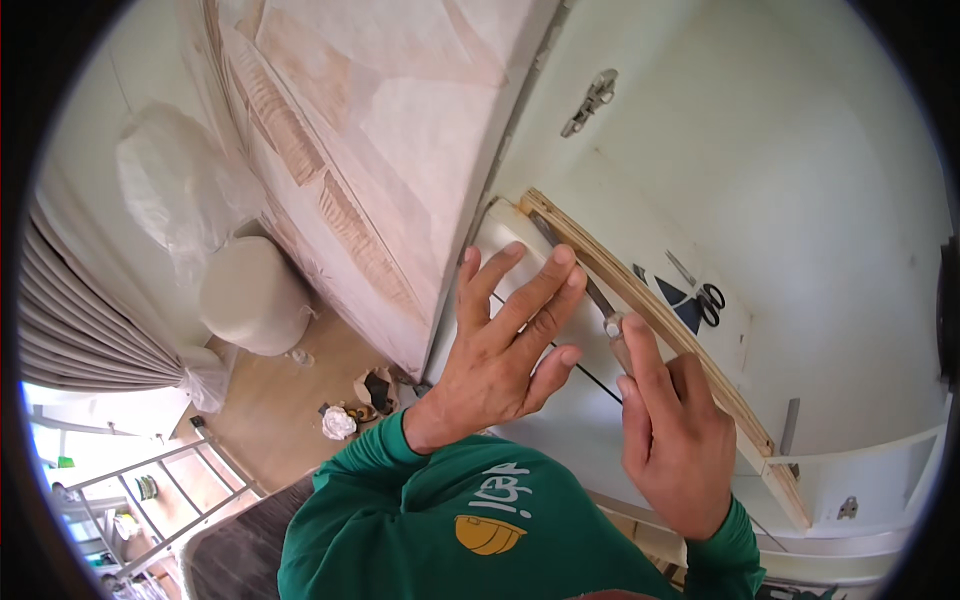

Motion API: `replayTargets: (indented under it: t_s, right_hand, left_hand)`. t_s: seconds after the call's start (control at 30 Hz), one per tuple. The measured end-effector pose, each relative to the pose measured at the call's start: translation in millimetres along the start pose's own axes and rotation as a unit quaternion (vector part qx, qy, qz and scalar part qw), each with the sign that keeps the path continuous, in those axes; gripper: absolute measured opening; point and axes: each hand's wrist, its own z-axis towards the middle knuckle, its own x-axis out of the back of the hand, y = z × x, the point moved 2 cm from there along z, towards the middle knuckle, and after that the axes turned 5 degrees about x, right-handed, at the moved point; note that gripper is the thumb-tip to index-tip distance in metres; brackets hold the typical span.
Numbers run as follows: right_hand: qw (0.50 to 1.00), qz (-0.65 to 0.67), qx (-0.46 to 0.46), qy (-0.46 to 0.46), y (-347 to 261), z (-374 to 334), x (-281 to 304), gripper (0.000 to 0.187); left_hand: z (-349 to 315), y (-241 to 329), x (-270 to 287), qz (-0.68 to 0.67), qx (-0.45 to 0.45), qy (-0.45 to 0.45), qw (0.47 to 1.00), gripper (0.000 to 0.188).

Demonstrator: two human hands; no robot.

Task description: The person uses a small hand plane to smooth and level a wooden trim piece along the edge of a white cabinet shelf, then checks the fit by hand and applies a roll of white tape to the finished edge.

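Observation:
My right hand (672,435) is closed around the wooden handle of a chisel (598,296), its long, narrow dark blade pointing away to the upper left. The blade lies along the raw wooden edge strip (650,305) of the white cabinet. Spread over the white panel (492,232), my left hand (520,335) is open, with its fingertips beside the blade; one or two seem to touch it. The blade's tip is close to the strip's far end, where the exact contact is hard to make out.
Inside the cabinet lie black-handled scissors (711,303) and a dark blue piece (680,303). A metal hinge (590,103) is fixed to the inner wall. At the left stand a plastic-covered mirror-like shape, a pale stool (255,295), a grey curtain (95,310) and a metal ladder (165,500).

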Motion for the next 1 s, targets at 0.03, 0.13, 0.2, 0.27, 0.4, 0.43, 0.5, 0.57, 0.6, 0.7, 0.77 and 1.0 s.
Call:
replayTargets:
  t_s: [0.03, 0.13, 0.2, 0.27, 0.4, 0.43, 0.5, 0.57, 0.6, 0.7, 0.77, 1.0]
  right_hand:
    - [1.0, 0.002, 0.005, 0.009, 1, -1, 0, 0.069]
    - [1.0, 0.012, -0.016, -0.024, 3, -10, 6, 0.07]
    - [1.0, -0.001, 0.003, 0.002, 2, 0, 4, 0.07]
    - [1.0, -0.005, 0.008, 0.002, 1, 0, 3, 0.07]
    - [1.0, -0.013, 0.01, 0.004, 3, 5, 4, 0.07]
    - [1.0, -0.008, 0.018, 0.009, 3, 7, 2, 0.069]
    - [1.0, -0.012, 0.015, -0.003, 5, 3, 1, 0.068]
    - [1.0, -0.017, 0.016, 0.003, 7, 5, 3, 0.067]
    - [1.0, -0.015, 0.018, 0.009, 8, 5, 3, 0.067]
    - [1.0, -0.015, 0.022, 0.013, 13, 5, 0, 0.066]
    - [1.0, -0.01, 0.023, 0.009, 15, 5, 1, 0.066]
    - [0.999, -0.01, 0.034, -0.014, 19, 6, 11, 0.067]
  left_hand:
    - [2, -1, 1, 0.004, -0.001, 0.006, 1.0, 0.061]
    - [-4, 9, 2, 0.013, 0.003, -0.007, 1.0, 0.061]
    - [5, 5, 2, 0.017, -0.004, -0.003, 1.0, 0.061]
    - [6, 1, 5, 0.028, 0.001, -0.003, 1.0, 0.061]
    - [3, 2, 4, 0.026, 0.01, -0.016, 0.999, 0.06]
    - [1, 3, 4, 0.028, 0.011, -0.014, 0.999, 0.059]
    - [1, 2, 5, 0.033, 0.012, -0.009, 0.999, 0.059]
    - [6, 0, 4, 0.036, 0.004, -0.004, 0.999, 0.058]
    - [6, 1, 4, 0.038, 0.002, -0.006, 0.999, 0.058]
    - [7, 0, 4, 0.049, 0.002, -0.009, 0.999, 0.058]
    - [8, 0, 6, 0.055, -0.001, -0.01, 0.998, 0.057]
    - [9, 3, 6, 0.062, 0.001, -0.003, 0.998, 0.056]
